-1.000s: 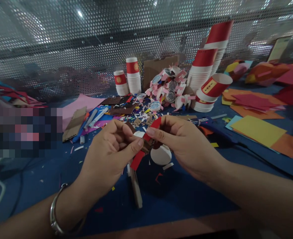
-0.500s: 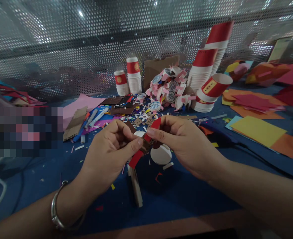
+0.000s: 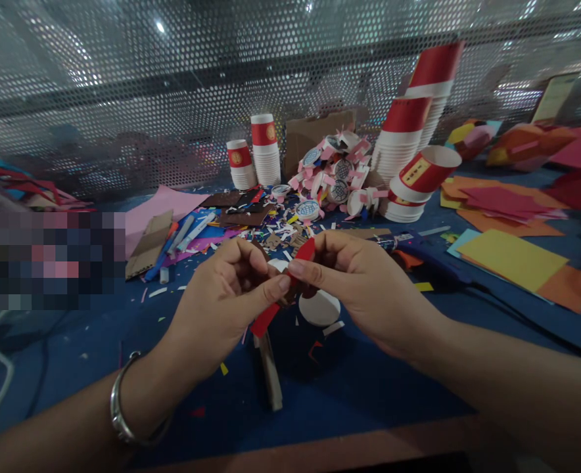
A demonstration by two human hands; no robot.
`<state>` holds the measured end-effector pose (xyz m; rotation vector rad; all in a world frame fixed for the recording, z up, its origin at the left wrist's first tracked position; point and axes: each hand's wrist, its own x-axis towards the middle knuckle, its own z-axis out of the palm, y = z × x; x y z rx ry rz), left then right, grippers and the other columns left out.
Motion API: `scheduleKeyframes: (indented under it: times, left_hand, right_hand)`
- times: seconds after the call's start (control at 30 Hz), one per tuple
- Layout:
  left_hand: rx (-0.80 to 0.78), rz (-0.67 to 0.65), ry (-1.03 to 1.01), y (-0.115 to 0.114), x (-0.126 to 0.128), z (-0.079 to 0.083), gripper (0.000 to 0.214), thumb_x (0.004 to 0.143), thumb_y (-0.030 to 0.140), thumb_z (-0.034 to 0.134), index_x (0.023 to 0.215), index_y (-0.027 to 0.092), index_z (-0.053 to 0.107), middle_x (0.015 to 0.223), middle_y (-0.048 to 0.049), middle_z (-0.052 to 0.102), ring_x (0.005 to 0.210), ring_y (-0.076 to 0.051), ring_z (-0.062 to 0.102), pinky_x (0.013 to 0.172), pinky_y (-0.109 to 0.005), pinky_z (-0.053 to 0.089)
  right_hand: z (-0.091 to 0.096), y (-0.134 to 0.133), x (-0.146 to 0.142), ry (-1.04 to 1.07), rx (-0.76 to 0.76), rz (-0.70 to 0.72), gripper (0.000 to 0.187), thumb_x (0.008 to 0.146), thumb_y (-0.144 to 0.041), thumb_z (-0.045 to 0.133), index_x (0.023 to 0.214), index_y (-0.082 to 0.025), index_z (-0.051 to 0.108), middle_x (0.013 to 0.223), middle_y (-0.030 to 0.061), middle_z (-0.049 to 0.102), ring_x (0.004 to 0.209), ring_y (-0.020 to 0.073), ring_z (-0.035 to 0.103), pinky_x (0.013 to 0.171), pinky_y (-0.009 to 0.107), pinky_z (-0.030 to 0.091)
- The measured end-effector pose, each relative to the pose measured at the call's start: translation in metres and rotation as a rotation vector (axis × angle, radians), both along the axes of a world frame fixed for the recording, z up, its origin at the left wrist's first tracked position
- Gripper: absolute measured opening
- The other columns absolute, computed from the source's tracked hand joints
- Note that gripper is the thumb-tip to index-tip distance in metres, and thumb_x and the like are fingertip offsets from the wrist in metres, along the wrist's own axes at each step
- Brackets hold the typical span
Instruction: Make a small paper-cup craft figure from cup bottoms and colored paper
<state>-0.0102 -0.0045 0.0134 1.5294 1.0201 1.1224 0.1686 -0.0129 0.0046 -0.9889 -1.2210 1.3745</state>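
Note:
My left hand [image 3: 221, 309] and my right hand [image 3: 364, 289] meet above the blue table [image 3: 349, 387]. Both pinch a small paper piece [image 3: 280, 295] made of a red strip and brown card. The red strip sticks out below my left thumb and above my right fingers. A white paper disc [image 3: 319, 307] lies on the table just under my right hand. A flat wooden stick [image 3: 271, 371] lies below the hands. A metal bangle [image 3: 123, 414] circles my left wrist.
Stacks of red-and-white paper cups [image 3: 403, 138] [image 3: 265, 150] stand at the back beside a heap of finished paper pieces [image 3: 334, 177]. Coloured paper sheets [image 3: 512, 256] lie at the right. Pens, pink paper [image 3: 147, 213] and scraps lie at the left. A perforated metal screen closes the back.
The hands have drawn slightly closer together on the red-and-brown piece, and the red strip's lower end has shifted a little left. Everything on the table stays where it was.

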Motion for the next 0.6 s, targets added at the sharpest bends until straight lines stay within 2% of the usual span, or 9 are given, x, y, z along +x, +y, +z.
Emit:
scheduleKeyframes:
  times: [0.27,0.43,0.6]
  left_hand:
    - [0.030,-0.020,0.009,-0.0017,0.0003,0.0039,0.029,0.077,0.020,0.081,0.079,0.021,0.052,0.073,0.0041,0.067,0.066,-0.011,0.067,0.063,-0.023,0.058]
    - [0.059,-0.030,0.022,-0.0006,-0.0016,0.0039,0.028,0.080,0.020,0.078,0.080,0.021,0.050,0.076,0.0032,0.067,0.069,-0.011,0.066,0.066,-0.023,0.057]
    - [0.243,0.041,0.180,-0.0006,-0.0059,0.0055,0.022,0.081,0.024,0.079,0.092,0.020,0.060,0.084,0.0006,0.067,0.077,-0.014,0.066,0.067,-0.023,0.057]
  right_hand:
    - [-0.0006,-0.0010,0.0001,0.093,-0.013,0.020,0.029,0.076,-0.039,0.085,0.080,-0.020,0.063,0.074,-0.0012,0.065,0.068,0.0141,0.059,0.064,0.028,0.047]
    - [-0.0030,0.0003,0.0003,0.114,0.049,0.019,0.026,0.080,-0.041,0.081,0.082,-0.019,0.066,0.075,-0.0010,0.063,0.070,0.0134,0.056,0.069,0.028,0.047]
    - [-0.0030,0.0012,0.0009,0.128,0.037,-0.015,0.023,0.087,-0.039,0.074,0.080,-0.019,0.065,0.074,-0.0008,0.062,0.069,0.0125,0.055,0.068,0.027,0.045]
